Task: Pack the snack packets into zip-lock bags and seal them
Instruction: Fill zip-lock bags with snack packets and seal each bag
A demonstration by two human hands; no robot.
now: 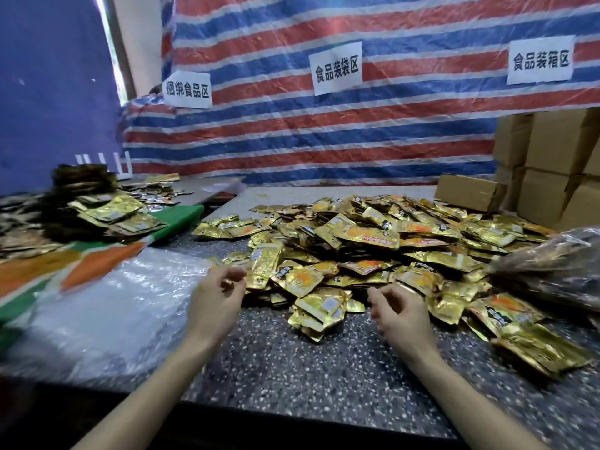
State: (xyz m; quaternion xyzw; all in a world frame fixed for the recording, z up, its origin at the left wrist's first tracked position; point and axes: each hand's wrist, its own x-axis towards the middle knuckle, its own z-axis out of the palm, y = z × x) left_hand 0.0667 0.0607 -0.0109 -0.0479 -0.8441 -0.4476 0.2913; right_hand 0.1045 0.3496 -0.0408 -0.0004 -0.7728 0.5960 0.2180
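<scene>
A big heap of gold snack packets (373,251) covers the middle and right of the speckled stone table (292,358). A stack of clear zip-lock bags (113,306) lies flat at the left front. My left hand (217,300) hovers at the near left edge of the heap, fingers loosely curled, holding nothing. My right hand (397,311) hovers just in front of the heap, fingers loosely curled and empty too. Both hands are above the table, apart from the packets.
A second pile of gold packets (110,216) sits on a green, white and orange cloth (97,258) at the left. A filled clear bag (552,271) lies at the right. Cardboard boxes (548,177) stack at the back right against a striped tarp.
</scene>
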